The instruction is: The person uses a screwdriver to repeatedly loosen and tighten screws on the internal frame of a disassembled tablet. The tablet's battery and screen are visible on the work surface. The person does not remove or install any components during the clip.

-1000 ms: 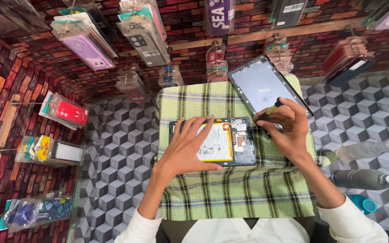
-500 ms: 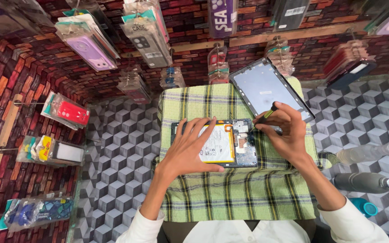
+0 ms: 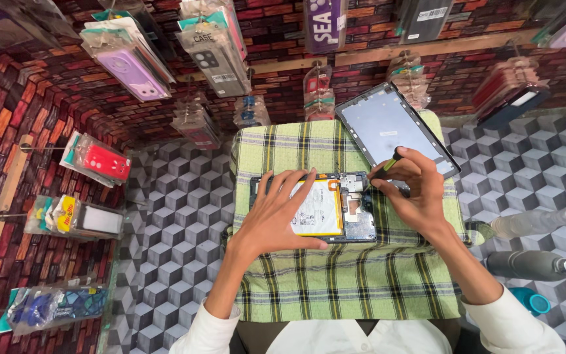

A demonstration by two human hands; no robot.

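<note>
Nearest the camera, two white sleeves (image 3: pixel 519 324) come up from the bottom edge onto a small table covered with a green checked cloth (image 3: pixel 342 282). The left hand (image 3: pixel 276 216) lies flat with its fingers spread, pressing down on an opened tablet (image 3: pixel 316 206) that rests in the middle of the cloth; the palm and fingers cover much of its white battery (image 3: pixel 319 213). Just to the right, the bare circuit board (image 3: pixel 356 210) of the tablet shows. The right hand (image 3: pixel 411 193) hovers at the tablet's right end, its thumb and fingertips pinched around a thin screwdriver (image 3: pixel 388 164) with a green and black handle, whose tip points down at the upper right corner of the circuit board.

Beyond the right hand, a detached screen panel (image 3: pixel 388 121) lies tilted on the far right corner of the cloth, partly over the edge. To the right, on the cube-patterned floor, lie two bottles (image 3: pixel 535 223). Farther off, packaged phone cases (image 3: pixel 132 65) hang on the brick-patterned wall.
</note>
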